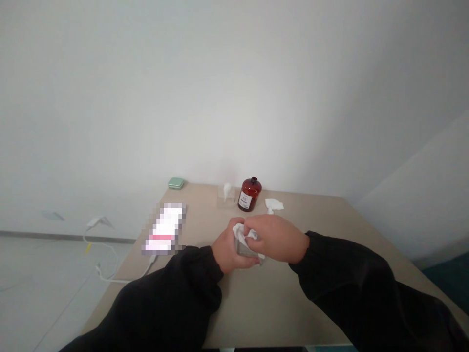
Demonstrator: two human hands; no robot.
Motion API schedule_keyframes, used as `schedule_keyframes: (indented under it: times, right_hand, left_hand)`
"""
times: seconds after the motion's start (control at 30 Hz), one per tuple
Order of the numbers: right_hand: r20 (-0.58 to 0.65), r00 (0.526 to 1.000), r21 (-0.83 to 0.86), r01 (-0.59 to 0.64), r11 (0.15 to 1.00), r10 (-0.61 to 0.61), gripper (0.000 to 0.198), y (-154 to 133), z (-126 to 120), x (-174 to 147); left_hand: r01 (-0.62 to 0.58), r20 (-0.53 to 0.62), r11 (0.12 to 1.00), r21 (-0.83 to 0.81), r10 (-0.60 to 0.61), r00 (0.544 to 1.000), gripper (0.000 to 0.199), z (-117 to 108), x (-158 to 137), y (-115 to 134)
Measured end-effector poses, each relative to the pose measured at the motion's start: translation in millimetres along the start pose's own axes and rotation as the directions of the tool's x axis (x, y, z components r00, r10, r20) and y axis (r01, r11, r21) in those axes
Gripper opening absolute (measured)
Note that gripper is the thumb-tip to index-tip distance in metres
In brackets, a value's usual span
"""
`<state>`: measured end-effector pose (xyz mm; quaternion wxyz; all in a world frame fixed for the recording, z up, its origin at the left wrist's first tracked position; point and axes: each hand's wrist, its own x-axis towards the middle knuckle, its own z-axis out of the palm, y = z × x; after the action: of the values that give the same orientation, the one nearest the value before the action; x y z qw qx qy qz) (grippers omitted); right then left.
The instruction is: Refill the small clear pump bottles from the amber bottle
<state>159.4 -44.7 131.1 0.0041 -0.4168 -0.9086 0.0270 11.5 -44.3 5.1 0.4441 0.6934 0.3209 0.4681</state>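
Note:
My left hand (227, 250) is wrapped round a small clear box (245, 250) just above the middle of the table. A crumpled white tissue (240, 231) is pinched in the fingers of my right hand (274, 237), pressed to the top of the box. Part of the box is hidden behind both hands. Beyond them stands a dark red bottle (250, 194) with a white label and a black neck. Another white piece (274, 204), perhaps a tissue or a nozzle, lies just past my right hand.
At the back of the table (293, 303) sit a clear holder (226, 196) with something white in it and a green case (176, 183). A blurred phone (165, 229) lies at the left, its white cable (148, 268) hanging over the edge. A wall (227, 88) rises behind.

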Motion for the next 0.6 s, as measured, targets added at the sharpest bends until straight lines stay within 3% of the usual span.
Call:
schedule_keyframes:
  times: [0.17, 0.33, 0.4, 0.47, 0.53, 0.6]
  right_hand:
    - [-0.169, 0.963, -0.06, -0.225, 0.973, 0.212, 0.013, -17.2, 10.4, -0.7]
    - [-0.301, 0.865, 0.259, -0.331, 0.907, 0.402, 0.014, -7.8, 13.6, 0.2]
    - [-0.343, 0.801, 0.421, -0.336, 0.843, 0.491, 0.016, 13.8, 11.6, -3.4]
    - [-0.4, 0.702, 0.491, -0.378, 0.785, 0.589, 0.021, 45.7, 9.9, -12.3]
    - [-0.415, 0.597, 0.395, -0.562, 0.727, 0.687, 0.028, 83.4, 10.5, -26.2]
    - [-0.374, 0.535, 0.269, -0.72, 0.64, 0.758, 0.032, 120.0, 14.6, -42.8]
  left_hand:
    - [-0.019, -0.059, 1.0, 0.021, 0.02, 0.998, 0.078, -0.1, 2.3, 5.0]
    - [-0.004, -0.037, 1.0, 0.024, 0.005, 0.999, 0.1, 0.2, 2.6, 0.8]
    - [0.026, -0.026, 0.998, 0.059, -0.025, 0.999, 0.107, 0.5, 2.0, -1.0]
    - [0.05, -0.022, 0.995, 0.085, -0.048, 0.999, 0.109, 0.5, 1.6, -2.1]
    - [0.056, -0.017, 0.995, 0.081, -0.055, 0.998, 0.108, 0.5, 1.5, -3.1]
    - [0.055, -0.017, 0.996, 0.066, -0.054, 0.998, 0.108, 0.8, 1.8, -4.6]
